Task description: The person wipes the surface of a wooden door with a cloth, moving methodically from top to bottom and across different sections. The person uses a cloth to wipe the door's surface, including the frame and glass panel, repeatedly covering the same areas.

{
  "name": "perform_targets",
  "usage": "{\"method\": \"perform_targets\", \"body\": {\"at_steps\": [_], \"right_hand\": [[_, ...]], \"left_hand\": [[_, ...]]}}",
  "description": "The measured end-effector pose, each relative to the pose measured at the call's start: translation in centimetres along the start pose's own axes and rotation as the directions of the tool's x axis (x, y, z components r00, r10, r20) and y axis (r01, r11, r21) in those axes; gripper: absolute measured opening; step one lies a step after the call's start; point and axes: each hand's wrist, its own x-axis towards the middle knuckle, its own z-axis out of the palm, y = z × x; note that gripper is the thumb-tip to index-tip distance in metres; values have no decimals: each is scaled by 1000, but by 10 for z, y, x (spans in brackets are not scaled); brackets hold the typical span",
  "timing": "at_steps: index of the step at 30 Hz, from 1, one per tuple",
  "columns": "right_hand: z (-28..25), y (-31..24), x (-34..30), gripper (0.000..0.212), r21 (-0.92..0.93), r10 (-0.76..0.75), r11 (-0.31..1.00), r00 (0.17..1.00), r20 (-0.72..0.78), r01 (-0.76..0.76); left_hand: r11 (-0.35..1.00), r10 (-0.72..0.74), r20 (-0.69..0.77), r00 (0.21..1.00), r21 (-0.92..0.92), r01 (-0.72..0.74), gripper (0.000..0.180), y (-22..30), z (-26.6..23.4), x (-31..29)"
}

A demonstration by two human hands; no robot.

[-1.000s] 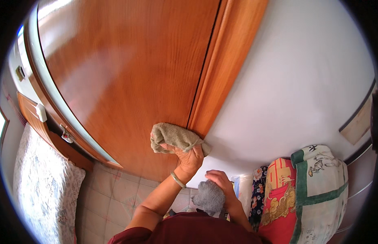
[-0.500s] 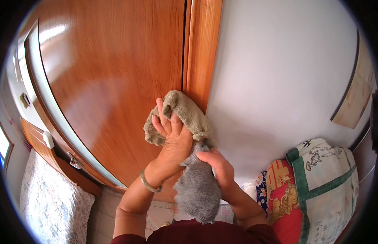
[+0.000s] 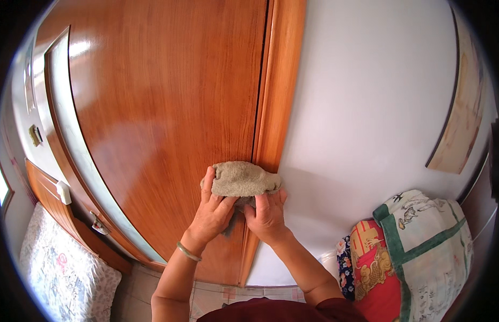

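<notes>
The right hand (image 3: 268, 220) has joined the left hand (image 3: 208, 217) on the olive cloth (image 3: 241, 180), mid-frame; both hands' fingers clasp it; wiping the door (image 3: 169, 107) seems unfinished, coverage unclear.

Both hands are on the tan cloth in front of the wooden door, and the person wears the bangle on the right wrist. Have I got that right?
Not quite: the head view shows the bangle on the left wrist. Both hands are on the tan cloth in front of the wooden door.
</notes>
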Motion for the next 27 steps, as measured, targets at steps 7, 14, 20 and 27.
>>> {"method": "perform_targets", "body": {"at_steps": [7, 14, 20, 27], "right_hand": [[-32, -15, 29, 49, 150, 146, 977, 988, 47, -151], [-7, -35, 50, 46, -148, 199, 972, 972, 128, -180], [20, -28, 13, 58, -496, 117, 863, 993, 19, -92], [57, -40, 30, 77, -486, 161, 850, 978, -132, -205]], "left_hand": [[755, -248, -213, 945, -654, 50, 16, 12, -17, 14], [875, -241, -222, 945, -470, 114, 24, -8, -43, -4], [703, -593, -399, 699, -681, 207, 26, -56, -78, -42], [542, -648, -227, 727, -808, 231, 18, -82, -71, -100]]}}
